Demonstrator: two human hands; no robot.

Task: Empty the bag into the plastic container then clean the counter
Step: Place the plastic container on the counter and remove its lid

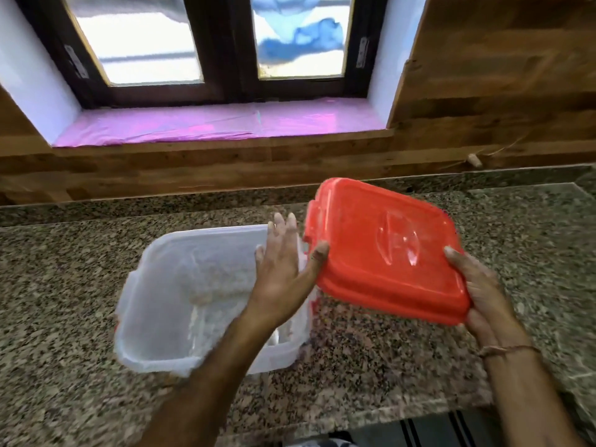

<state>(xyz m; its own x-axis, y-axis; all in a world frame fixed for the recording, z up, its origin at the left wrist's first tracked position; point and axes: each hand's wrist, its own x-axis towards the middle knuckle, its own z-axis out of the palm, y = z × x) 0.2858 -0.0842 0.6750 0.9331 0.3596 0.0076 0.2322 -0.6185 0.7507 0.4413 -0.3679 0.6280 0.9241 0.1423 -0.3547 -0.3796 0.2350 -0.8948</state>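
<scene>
From the head camera, no words or labels can be read. The red lid [387,250] has a raised shape in its middle, but it is too blurry to make out.

There is one lid, one plastic container [180,298], one counter [371,359] and two hands. No bag shows.

The container is clear and open on top. It sits on the speckled counter at about 9 o'clock from the lid. Its near edge is hidden by the left arm, and what is inside is too blurry to tell.

The right hand [483,298] grips the lid's near right corner, thumb on top, fingers under. The lid is tilted and held up off the counter.

The left hand [280,269] is spread wide open over the container, with its thumb touching the lid's left edge.

A thin thread band [503,350] is on the right wrist.
</scene>
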